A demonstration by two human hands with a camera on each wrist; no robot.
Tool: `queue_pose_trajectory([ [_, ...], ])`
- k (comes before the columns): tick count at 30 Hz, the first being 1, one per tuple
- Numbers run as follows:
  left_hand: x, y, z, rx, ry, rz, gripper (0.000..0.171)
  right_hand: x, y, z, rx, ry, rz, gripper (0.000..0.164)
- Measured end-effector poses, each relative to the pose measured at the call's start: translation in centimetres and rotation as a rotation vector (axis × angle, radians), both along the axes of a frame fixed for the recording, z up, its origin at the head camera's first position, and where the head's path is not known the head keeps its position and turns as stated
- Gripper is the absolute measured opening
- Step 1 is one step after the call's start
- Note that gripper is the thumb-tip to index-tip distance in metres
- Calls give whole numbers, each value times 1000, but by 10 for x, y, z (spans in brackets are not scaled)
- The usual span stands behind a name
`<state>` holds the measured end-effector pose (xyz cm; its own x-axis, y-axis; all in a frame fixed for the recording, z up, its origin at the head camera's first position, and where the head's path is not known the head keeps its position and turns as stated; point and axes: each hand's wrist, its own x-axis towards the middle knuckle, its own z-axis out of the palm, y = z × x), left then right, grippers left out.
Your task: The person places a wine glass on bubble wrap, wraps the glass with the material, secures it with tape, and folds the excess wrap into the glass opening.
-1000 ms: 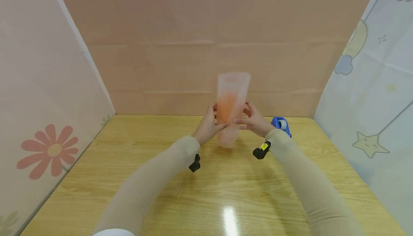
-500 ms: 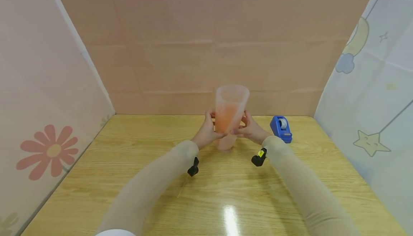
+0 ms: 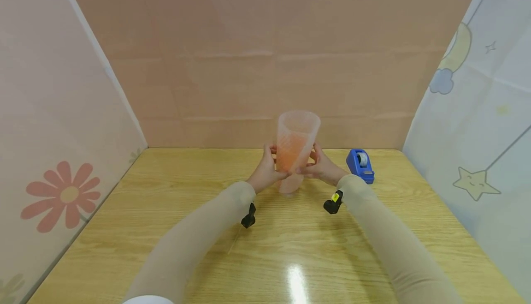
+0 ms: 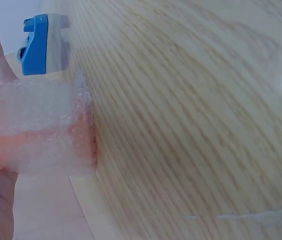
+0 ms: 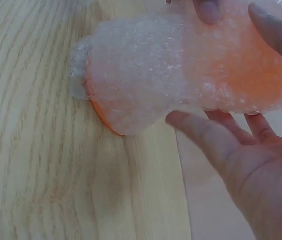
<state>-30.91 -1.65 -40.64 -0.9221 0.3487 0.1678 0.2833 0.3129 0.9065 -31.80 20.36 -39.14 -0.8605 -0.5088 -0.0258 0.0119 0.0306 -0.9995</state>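
Observation:
An orange object in bubble wrap (image 3: 295, 149) stands roughly upright near the back of the table. The wrap forms a translucent tube, open at the top and rising above the orange part. My left hand (image 3: 264, 171) holds it from the left, and my right hand (image 3: 323, 168) holds it from the right, the thumbs near each other in front. Close up in the right wrist view, an orange rim (image 5: 103, 117) shows at the lower end, at the tabletop or just over it. The wrap hides the object's exact kind.
A blue tape dispenser (image 3: 360, 165) with a tape roll stands on the wooden table (image 3: 166, 202), right of my right hand. A peach cloth backdrop (image 3: 215, 73) rises behind the table. Patterned cloth walls flank both sides.
Both hands have brought the wrapped object slightly down, and its top now tilts toward me, showing the opening. Over the last half second they have hardly moved.

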Motion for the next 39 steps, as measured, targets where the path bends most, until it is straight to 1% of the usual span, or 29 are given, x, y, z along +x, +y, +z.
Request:
queue_pose_trajectory([
  [2,1,-1,1,-3,0,6,81,0,1,2,46,29,10,108],
  [4,2,-1,1,-5,1,13,81,-1,4,6,115,69,10,103],
  [6,2,-1,2,-2,1,19,80,-2,7,11,178,107,0,94],
  [8,3,-2,3,6,-3,20,80,-3,9,19,191,149,-37,84],
  [10,3,-2,3,7,-3,21,80,-2,11,29,173,195,-93,74],
  [13,3,-2,4,3,2,22,81,1,11,43,91,284,-186,61],
  [15,2,-2,3,-5,9,26,81,3,10,51,41,326,-224,52],
  [17,1,-2,3,-5,9,29,80,5,8,55,4,354,-251,45],
  [20,1,-3,2,-4,10,29,79,7,3,57,12,426,-289,39],
  [21,0,-3,2,-4,11,28,79,7,2,56,34,463,-305,37],
  [23,0,-3,2,-6,15,25,79,7,-2,54,106,566,-343,32],
  [26,0,-3,2,-4,15,19,79,7,-8,50,252,782,-379,22],
  [29,0,-3,3,-4,5,12,79,7,-11,47,369,1001,-387,14],
  [30,0,-3,3,-5,2,10,80,7,-12,47,389,1060,-377,14],
  [32,0,-2,3,-10,-1,8,80,6,-13,49,416,1140,-348,16],
  [34,-1,-2,2,-13,2,8,80,6,-13,51,444,1174,-309,18],
  [35,-1,-2,2,-12,5,8,80,6,-13,53,458,1175,-286,18],
  [39,-2,-2,1,3,10,7,79,8,-11,60,520,1126,-203,17],
])
